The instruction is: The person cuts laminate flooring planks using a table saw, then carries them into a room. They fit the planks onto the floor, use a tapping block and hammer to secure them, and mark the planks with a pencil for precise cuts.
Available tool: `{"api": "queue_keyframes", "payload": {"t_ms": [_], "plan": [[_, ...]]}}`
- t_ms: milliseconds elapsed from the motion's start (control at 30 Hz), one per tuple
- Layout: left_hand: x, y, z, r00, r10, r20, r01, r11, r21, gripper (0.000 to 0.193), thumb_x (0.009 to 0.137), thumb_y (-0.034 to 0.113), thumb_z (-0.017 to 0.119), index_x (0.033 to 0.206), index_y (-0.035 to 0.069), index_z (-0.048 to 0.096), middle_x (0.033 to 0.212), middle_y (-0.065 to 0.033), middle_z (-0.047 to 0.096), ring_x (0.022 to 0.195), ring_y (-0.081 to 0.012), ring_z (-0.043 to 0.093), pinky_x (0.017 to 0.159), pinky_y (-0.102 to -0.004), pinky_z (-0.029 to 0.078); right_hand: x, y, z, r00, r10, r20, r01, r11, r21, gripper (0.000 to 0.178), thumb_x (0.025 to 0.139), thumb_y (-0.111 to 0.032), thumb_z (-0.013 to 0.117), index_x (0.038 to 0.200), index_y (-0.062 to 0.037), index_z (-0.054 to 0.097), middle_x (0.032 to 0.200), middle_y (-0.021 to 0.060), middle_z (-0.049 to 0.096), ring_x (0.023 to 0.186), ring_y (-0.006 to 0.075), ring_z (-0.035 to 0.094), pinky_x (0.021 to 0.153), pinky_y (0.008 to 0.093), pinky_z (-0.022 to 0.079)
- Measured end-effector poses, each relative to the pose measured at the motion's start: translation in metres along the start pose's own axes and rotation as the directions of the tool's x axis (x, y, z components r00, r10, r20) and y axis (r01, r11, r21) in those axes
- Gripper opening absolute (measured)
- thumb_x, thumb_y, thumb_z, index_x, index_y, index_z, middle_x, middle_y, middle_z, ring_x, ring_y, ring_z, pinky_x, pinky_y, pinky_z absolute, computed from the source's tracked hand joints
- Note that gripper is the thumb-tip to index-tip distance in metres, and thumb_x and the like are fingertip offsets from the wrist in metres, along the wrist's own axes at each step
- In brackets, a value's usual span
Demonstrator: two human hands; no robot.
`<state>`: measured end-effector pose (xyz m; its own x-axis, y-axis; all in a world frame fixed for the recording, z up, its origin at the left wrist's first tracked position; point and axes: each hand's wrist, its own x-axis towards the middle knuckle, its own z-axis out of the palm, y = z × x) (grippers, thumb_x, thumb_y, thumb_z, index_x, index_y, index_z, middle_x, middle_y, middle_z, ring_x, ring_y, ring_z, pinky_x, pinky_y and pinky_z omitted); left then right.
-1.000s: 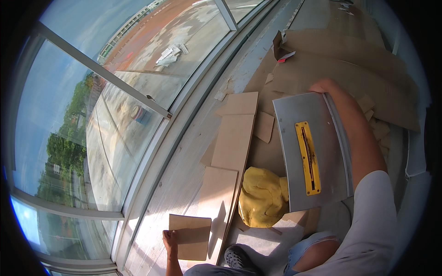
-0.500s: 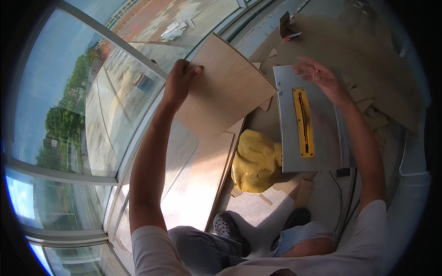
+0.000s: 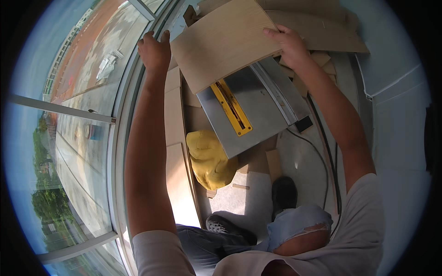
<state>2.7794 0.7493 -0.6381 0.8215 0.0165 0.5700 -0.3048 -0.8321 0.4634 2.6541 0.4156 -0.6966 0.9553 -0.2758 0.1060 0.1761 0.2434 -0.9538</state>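
A flat rectangular wooden board (image 3: 225, 43) is held tilted above the far part of a table saw (image 3: 262, 110). My right hand (image 3: 291, 46) grips the board's right edge, thumb on top. Just off its left corner is my left hand (image 3: 155, 53), fingers apart and holding nothing. The saw has a grey metal top, a yellow slotted insert plate (image 3: 241, 125) and a metal rail (image 3: 276, 94) along its right part. The board hides the saw's far end.
A lumpy yellow object (image 3: 209, 161) sits beside the saw's left near corner. Long boards (image 3: 174, 161) lie along the window frame (image 3: 120, 115) on the left. A cable (image 3: 326, 175) runs across the floor at right. Wood offcuts (image 3: 321, 59) and cardboard (image 3: 317, 30) lie beyond the saw.
The board has swung over the saw and turned; my right hand, empty before, now grips it. My left hand has let go of it. The view has turned to the right.
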Motion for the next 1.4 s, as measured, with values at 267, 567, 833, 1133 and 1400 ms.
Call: {"api": "queue_keyframes", "payload": {"t_ms": [267,567,833,1133,1400], "plan": [[-0.092,-0.062,0.076,0.911,-0.246,0.332,0.218,0.969,0.119,0.074,0.093,0.055,0.062,0.128,-0.01,0.058,0.125,-0.0327,0.058,0.118,-0.0455,0.058,0.102,-0.0492,0.046,0.06,0.076,-0.006,0.992,0.117,0.041,-0.075,0.834,-0.547,0.052,0.091,-0.037,0.07,0.12,0.0047,0.064,0.109,0.0151,0.069,0.098,0.0244,0.067,0.085,0.0368,0.052],[-0.124,-0.07,0.089,0.9,-0.365,0.24,0.385,0.922,-0.042,0.074,0.09,0.053,0.067,0.128,-0.01,0.06,0.118,-0.0345,0.064,0.113,-0.0442,0.063,0.098,-0.0464,0.049,0.05,0.11,-0.019,0.993,-0.112,0.044,0.102,0.587,-0.803,0.069,0.087,-0.058,0.067,0.117,0.0037,0.064,0.108,0.0198,0.069,0.098,0.0296,0.067,0.088,0.039,0.049],[-0.137,-0.055,0.073,0.928,-0.278,0.248,0.33,0.922,-0.204,0.055,0.095,0.039,0.064,0.125,-0.007,0.06,0.113,-0.0295,0.068,0.108,-0.0445,0.065,0.094,-0.047,0.05,0.044,0.102,-0.026,0.994,-0.083,0.075,0.107,0.52,-0.847,0.069,0.086,-0.062,0.067,0.109,0.0037,0.063,0.101,0.0187,0.069,0.094,0.0314,0.066,0.084,0.0396,0.05],[-0.148,-0.053,0.069,0.934,-0.318,0.164,0.337,0.936,-0.103,0.06,0.096,0.046,0.06,0.129,-0.004,0.058,0.117,-0.0299,0.067,0.112,-0.0458,0.063,0.095,-0.0484,0.05,0.044,0.106,-0.026,0.984,-0.133,0.118,0.17,0.504,-0.847,0.067,0.087,-0.06,0.068,0.107,0.003,0.062,0.098,0.0193,0.068,0.091,0.0319,0.066,0.082,0.0401,0.05],[-0.156,-0.05,0.062,0.906,-0.343,0.247,0.371,0.926,-0.076,0.055,0.097,0.047,0.056,0.121,-0.004,0.06,0.11,-0.0309,0.067,0.104,-0.0496,0.063,0.091,-0.0526,0.051,0.034,0.105,-0.026,0.99,-0.093,0.102,0.136,0.523,-0.842,0.065,0.088,-0.059,0.067,0.106,0.0019,0.06,0.095,0.0192,0.068,0.089,0.0322,0.065,0.081,0.0402,0.05]]}}
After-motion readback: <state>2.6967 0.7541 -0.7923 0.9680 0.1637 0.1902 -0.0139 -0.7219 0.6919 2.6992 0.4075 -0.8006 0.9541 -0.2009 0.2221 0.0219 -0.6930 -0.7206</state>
